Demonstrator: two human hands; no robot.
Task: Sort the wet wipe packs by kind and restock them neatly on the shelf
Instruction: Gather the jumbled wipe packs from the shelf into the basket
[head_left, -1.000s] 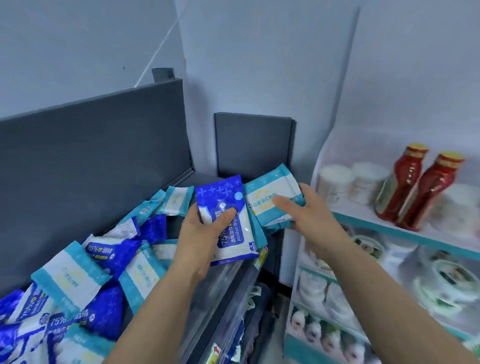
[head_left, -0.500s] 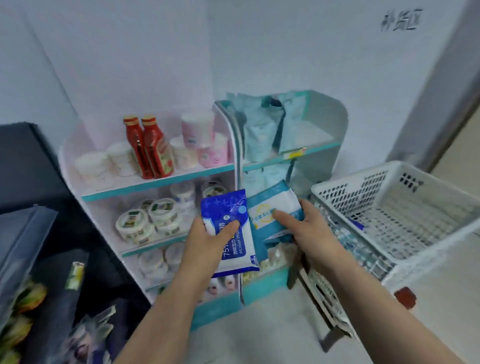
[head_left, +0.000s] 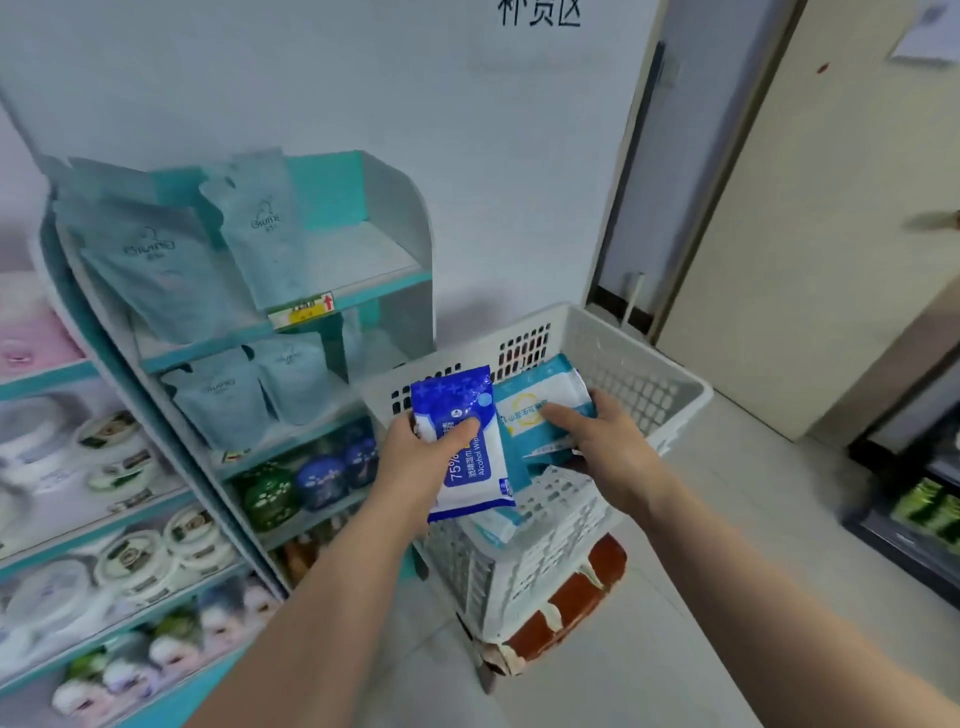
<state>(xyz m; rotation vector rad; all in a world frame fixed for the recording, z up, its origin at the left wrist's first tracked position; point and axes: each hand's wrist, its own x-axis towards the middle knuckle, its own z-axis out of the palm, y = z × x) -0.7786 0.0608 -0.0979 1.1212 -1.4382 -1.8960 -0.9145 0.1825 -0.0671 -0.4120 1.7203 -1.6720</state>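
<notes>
My left hand (head_left: 423, 457) grips a dark blue alcohol wipe pack (head_left: 467, 447), with more packs stacked under it; a pale teal edge (head_left: 493, 525) pokes out below. My right hand (head_left: 602, 447) holds a teal and white wipe pack (head_left: 540, 405), thumb pressed on its front. Both hands hover over the near left corner of a white plastic basket (head_left: 644, 384). The basket's inside looks bare where I can see it.
The basket rests on a red-brown stool (head_left: 571, 597). To the left stands a teal shelf unit (head_left: 363, 291) with pale blue pouches (head_left: 156, 270) and dark round jars (head_left: 291, 488). Further left, shelves hold white tubs (head_left: 130, 561). A cream door (head_left: 831, 208) is at right.
My view has swung right, away from the grey bin of loose wipe packs, past the shelves to the white basket. Both hands keep their packs and now hang over the basket.
</notes>
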